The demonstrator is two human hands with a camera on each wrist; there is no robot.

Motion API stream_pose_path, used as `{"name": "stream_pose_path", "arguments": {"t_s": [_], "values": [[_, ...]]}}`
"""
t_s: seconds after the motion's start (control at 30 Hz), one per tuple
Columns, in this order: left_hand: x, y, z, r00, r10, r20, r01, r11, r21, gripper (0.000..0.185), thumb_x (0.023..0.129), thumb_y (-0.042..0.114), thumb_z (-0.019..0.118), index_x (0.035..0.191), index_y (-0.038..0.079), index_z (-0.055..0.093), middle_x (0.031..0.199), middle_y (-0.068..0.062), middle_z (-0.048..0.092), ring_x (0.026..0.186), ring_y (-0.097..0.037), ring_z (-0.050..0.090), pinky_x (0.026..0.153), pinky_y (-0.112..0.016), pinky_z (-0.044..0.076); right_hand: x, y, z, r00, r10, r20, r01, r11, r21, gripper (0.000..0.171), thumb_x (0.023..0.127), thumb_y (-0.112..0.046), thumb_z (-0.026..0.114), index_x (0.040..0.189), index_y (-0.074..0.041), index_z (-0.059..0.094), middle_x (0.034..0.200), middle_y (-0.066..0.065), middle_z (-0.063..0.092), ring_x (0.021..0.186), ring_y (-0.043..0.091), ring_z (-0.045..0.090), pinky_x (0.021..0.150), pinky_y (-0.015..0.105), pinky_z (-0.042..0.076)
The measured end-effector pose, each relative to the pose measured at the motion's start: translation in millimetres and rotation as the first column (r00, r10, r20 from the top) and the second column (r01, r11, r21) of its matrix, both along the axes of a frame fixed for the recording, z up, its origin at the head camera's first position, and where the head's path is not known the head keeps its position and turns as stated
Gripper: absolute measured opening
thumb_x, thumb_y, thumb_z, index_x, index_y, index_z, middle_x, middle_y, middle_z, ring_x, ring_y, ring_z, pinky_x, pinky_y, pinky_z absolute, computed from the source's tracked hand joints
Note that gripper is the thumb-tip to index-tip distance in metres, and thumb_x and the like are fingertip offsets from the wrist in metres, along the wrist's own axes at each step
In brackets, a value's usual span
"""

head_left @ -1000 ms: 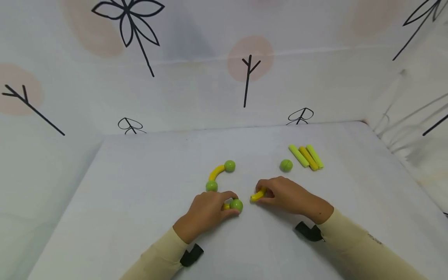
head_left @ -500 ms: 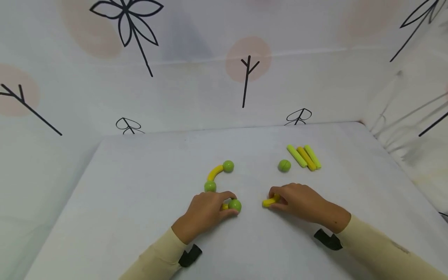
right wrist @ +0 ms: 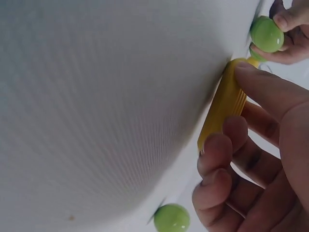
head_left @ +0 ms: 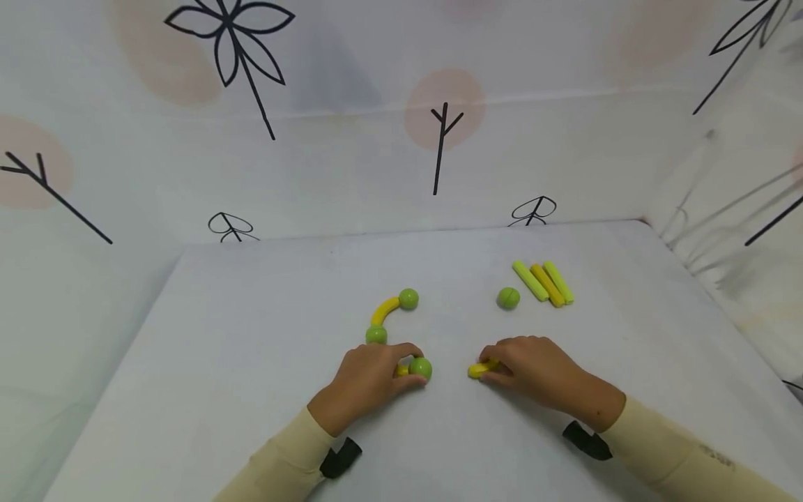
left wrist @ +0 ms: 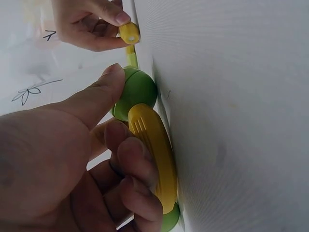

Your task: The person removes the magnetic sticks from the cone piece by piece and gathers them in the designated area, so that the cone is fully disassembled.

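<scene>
My left hand [head_left: 370, 380] grips a green ball [head_left: 420, 369] between thumb and fingers. A curved yellow rod [left wrist: 157, 154] meets that ball, with the other fingers curled against its side in the left wrist view. From there a chain runs away from me: a second green ball [head_left: 376, 335], another curved yellow rod [head_left: 385, 310] and a third ball [head_left: 408, 299]. To the right, my right hand [head_left: 539, 369] pinches a separate curved yellow rod [right wrist: 222, 106] close to the tabletop. A gap lies between this rod and the held ball. Fingers hide part of both rods.
A loose green ball [head_left: 508, 298] lies beyond my right hand on the white tabletop [head_left: 263, 314]. Beside it are two lime sticks [head_left: 530, 281] and a yellow stick [head_left: 548, 285], side by side. A patterned white cloth wall [head_left: 351, 174] stands behind.
My right hand has moved right, away from the held ball, then slightly nearer to me, carrying the yellow rod. My left hand has kept its grip and place.
</scene>
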State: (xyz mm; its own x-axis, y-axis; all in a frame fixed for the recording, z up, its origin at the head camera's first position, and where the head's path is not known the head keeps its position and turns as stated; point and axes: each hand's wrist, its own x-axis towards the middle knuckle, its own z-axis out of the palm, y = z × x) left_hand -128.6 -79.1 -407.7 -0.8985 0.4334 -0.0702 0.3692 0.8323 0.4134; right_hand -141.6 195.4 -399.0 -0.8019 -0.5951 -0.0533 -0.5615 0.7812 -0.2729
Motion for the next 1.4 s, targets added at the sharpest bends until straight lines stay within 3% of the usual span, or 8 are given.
{"name": "stream_pose_path", "arguments": {"t_s": [0.2,0.57,0.77,0.93,1.17,1.27,1.4], "values": [[-0.7,0.2,-1.4,1.000,-0.001,-0.009,0.001,1.000,0.001,0.036,0.086,0.048,0.074,0.115,0.026,0.072,0.056,0.012,0.038,0.052,-0.005,0.032,0.047,-0.024,0.030,4.9,-1.3,-1.0,0.998,0.012,-0.062,-0.009,0.999,0.045,0.021,0.084,-0.032,0.081,0.100,-0.018,0.079,0.078,-0.014,0.067,0.067,-0.004,0.057,0.059,0.020,0.048],[-1.5,1.3,1.3,1.000,0.001,-0.021,-0.001,1.000,-0.009,0.038,0.087,0.050,0.072,0.117,0.025,0.071,0.056,0.012,0.038,0.052,-0.005,0.034,0.047,-0.024,0.030,6.7,-3.9,7.5,0.999,0.005,-0.035,-0.007,0.998,-0.060,0.018,0.088,-0.030,0.077,0.102,-0.020,0.077,0.073,-0.017,0.060,0.060,-0.005,0.042,0.056,0.019,0.039],[-5.9,-11.3,12.8,0.996,-0.035,0.077,0.031,0.998,0.058,0.043,0.089,0.043,0.074,0.126,0.022,0.067,0.063,0.013,0.052,0.055,-0.002,0.046,0.052,-0.022,0.038,4.0,-17.7,10.7,1.000,-0.018,-0.012,0.017,0.995,-0.097,0.015,0.090,-0.028,0.075,0.101,-0.018,0.077,0.067,-0.016,0.046,0.060,-0.002,0.039,0.056,0.018,0.035],[-12.2,-26.2,28.2,1.000,0.018,0.022,-0.020,0.995,0.099,0.040,0.090,0.035,0.075,0.126,0.019,0.068,0.066,0.012,0.054,0.053,-0.005,0.046,0.051,-0.021,0.037,0.1,-35.2,11.7,1.000,-0.019,-0.010,0.017,0.991,-0.136,0.015,0.090,-0.028,0.075,0.101,-0.019,0.077,0.074,-0.015,0.053,0.062,-0.001,0.043,0.057,0.018,0.039],[-17.8,-41.5,36.0,0.989,0.053,-0.135,-0.051,0.998,0.022,0.036,0.086,0.035,0.080,0.118,0.022,0.072,0.099,0.003,0.063,0.060,-0.008,0.050,0.054,-0.021,0.041,-4.9,-60.7,12.0,1.000,-0.005,0.028,0.010,0.980,-0.199,0.023,0.089,-0.029,0.077,0.109,-0.018,0.075,0.090,-0.007,0.062,0.072,0.003,0.055,0.063,0.019,0.047],[-19.6,-44.4,33.6,0.994,0.031,-0.103,-0.033,0.999,-0.021,0.036,0.084,0.040,0.080,0.117,0.026,0.073,0.115,0.000,0.060,0.063,-0.009,0.053,0.056,-0.022,0.044,-6.3,-69.6,9.8,0.999,0.017,0.046,-0.007,0.979,-0.202,0.029,0.087,-0.031,0.078,0.112,-0.018,0.073,0.094,-0.007,0.063,0.082,0.007,0.061,0.068,0.022,0.050],[-19.7,-46.0,28.7,1.000,-0.020,-0.020,0.019,0.998,-0.058,0.037,0.081,0.044,0.082,0.114,0.028,0.076,0.126,-0.001,0.055,0.078,-0.012,0.059,0.067,-0.027,0.051,-7.0,-78.2,6.2,0.995,0.042,0.089,-0.025,0.982,-0.187,0.033,0.086,-0.033,0.080,0.115,-0.019,0.073,0.095,-0.009,0.063,0.087,0.008,0.062,0.073,0.025,0.052]]}}
